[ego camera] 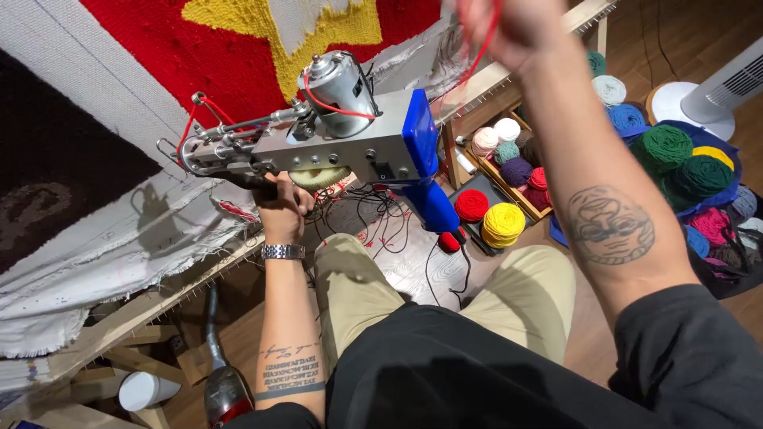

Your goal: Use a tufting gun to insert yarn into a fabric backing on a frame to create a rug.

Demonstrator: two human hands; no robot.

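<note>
Here, a grey-and-blue tufting gun is held up at the cloth by the left hand, clamped underneath; red yarn is pinched in the raised right hand. Yarn balls are heaped right.

Bright, even indoor light, soft shadows on cloth, wide-angle bending at edges.

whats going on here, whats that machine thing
A seated person's left hand grips a tufting gun from below, its needle end near the stretched backing cloth under a red and yellow tufted patch. The right hand is raised, pinching red yarn that runs down toward the gun. Yarn balls of many colours sit on the floor.
</note>
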